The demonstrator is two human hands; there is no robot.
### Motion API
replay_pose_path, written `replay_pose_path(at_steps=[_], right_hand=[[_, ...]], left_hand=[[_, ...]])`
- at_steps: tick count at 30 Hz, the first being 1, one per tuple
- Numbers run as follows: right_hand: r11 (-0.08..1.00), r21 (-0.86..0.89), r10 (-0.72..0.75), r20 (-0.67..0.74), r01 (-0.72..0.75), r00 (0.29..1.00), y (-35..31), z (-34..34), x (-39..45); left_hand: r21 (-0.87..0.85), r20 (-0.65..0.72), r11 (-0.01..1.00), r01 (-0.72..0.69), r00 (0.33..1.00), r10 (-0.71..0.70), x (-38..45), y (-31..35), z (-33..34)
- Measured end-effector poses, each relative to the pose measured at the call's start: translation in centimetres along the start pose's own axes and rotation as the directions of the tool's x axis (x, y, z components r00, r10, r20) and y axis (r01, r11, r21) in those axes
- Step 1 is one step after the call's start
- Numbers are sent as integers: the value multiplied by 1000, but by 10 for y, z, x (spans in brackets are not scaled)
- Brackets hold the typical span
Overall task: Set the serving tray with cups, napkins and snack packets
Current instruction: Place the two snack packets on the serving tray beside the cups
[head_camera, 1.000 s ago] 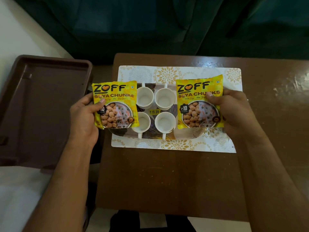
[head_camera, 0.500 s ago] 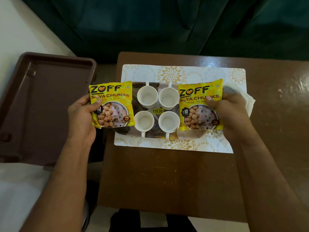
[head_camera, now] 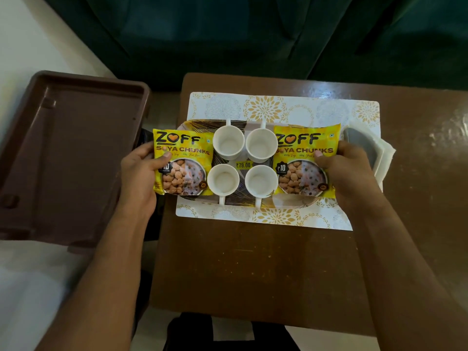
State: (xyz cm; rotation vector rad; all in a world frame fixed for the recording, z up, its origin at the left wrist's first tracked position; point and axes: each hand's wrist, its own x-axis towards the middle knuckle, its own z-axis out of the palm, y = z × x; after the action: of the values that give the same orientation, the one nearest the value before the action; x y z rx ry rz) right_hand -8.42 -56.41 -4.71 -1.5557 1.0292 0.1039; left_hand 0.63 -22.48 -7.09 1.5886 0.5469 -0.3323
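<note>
Several white cups (head_camera: 228,142) stand in two rows on a patterned serving tray (head_camera: 241,201), which rests on a white and gold placemat (head_camera: 266,107). My left hand (head_camera: 138,173) grips a yellow soya chunks packet (head_camera: 183,162) at the tray's left end, its thumb on the packet's face. My right hand (head_camera: 348,173) grips a matching yellow packet (head_camera: 305,160) at the tray's right end. White napkins (head_camera: 382,155) stick out beyond my right hand at the tray's right edge.
The placemat lies on a brown wooden table (head_camera: 266,262). A brown plastic tray (head_camera: 68,153) sits to the left on a white surface. A dark green sofa (head_camera: 228,34) stands behind the table.
Both packets have come lower and closer to the cups, and they now sit level at the two ends of the tray. The napkins have come into view on the right.
</note>
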Motion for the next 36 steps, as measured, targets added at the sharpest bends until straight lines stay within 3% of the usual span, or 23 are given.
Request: replay_pose_path(at_steps=[8,15,31,34,36], right_hand=[[995,-86,-52,-96,43,994,9,6,-1],[911,-361,-296,-231,200,927,16,15,-6],[809,-548,-431,-308,211,848,15,36,-15],[783,-582,-452,-291,219,843,17,37,-16],[766,-601,-485,-306,229,819,20,38,-19]], left_hand=[[34,-21,999,-25,999,26,3,-5,7],[160,-44,978,-131,989,139,1,-7,14],[299,-4,936,-183,981,193,0,-8,17],[400,-19,889,-222,968,250,0,-10,16],[533,-105,809,-248,929,354,-7,-10,16]])
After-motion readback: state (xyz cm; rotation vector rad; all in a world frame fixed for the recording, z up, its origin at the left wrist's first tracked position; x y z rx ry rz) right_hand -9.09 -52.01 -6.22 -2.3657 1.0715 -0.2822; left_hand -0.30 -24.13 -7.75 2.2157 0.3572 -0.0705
